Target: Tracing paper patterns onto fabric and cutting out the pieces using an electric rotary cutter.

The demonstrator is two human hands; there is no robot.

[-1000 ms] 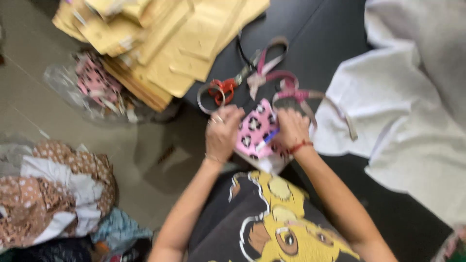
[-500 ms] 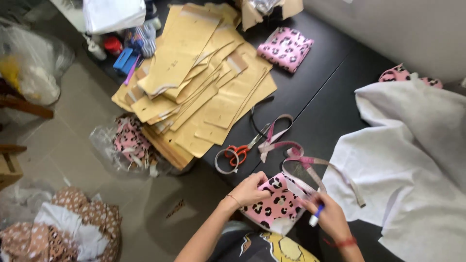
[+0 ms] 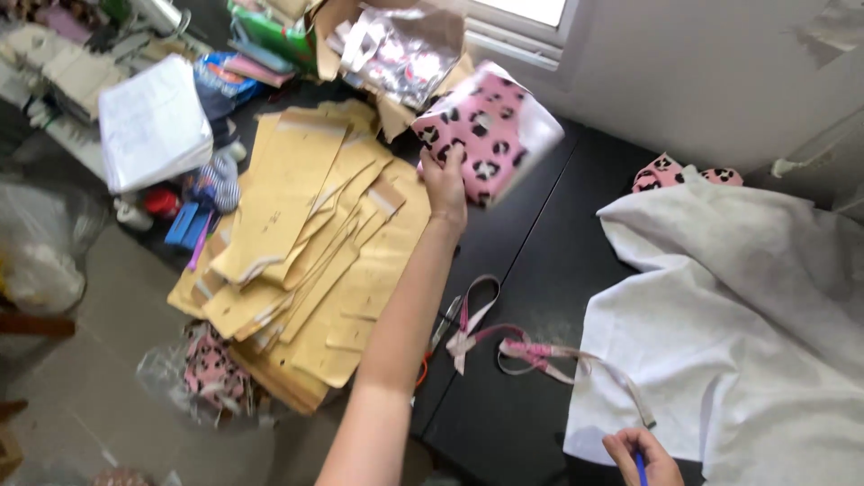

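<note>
**Pink pouch held high over the counter**

The left hand (image 3: 445, 184) reaches far up the middle of the frame, fingers closed around the lower edge of a pink pouch (image 3: 486, 135) with black spots and a white lining. The pouch sits in the upper centre, lifted above the black counter (image 3: 522, 243) and tilted, just in front of an open cardboard box (image 3: 396, 45).

The right hand (image 3: 641, 457) is at the bottom edge, right of centre, fingers curled around a blue pen (image 3: 641, 466), beside the lower corner of a big white cloth (image 3: 747, 342) that fills the right side.

Left of the outstretched arm lies a heap of tan paper patterns (image 3: 306, 243). Between the arm and the cloth, pink straps (image 3: 504, 337) loop on the counter, with scissors (image 3: 441, 328) partly hidden behind the forearm. More pink spotted pieces (image 3: 670, 171) peek out above the cloth.
</note>
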